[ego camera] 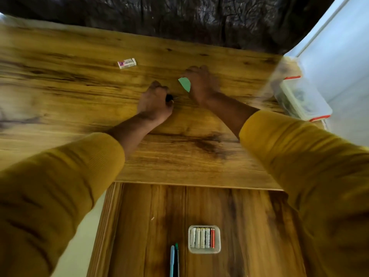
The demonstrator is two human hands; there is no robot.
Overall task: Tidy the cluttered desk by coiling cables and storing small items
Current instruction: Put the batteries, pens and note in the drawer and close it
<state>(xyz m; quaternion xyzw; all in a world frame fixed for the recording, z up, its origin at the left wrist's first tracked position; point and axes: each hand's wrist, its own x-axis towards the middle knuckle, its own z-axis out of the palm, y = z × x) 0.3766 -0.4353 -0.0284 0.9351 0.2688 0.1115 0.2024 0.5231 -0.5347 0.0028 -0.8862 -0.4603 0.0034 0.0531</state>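
Both hands rest near the middle of the wooden desk [79, 92]. My left hand [154, 102] is curled into a fist around a small black item [169, 97] that I cannot identify. My right hand [201, 84] grips a green paper-like piece [185, 83], which sticks out to the left of the fingers. A white eraser with a purple label [127, 63] lies alone on the desk, beyond and to the left of my left hand. The image is blurred by motion.
A clear plastic box with red clips [303, 98] stands at the desk's right edge. Below the desk's front edge, an open drawer [139, 226] holds a small tray of batteries [204, 239] and two pens [174, 260]. Dark crinkled sheeting [179, 17] hangs behind the desk.
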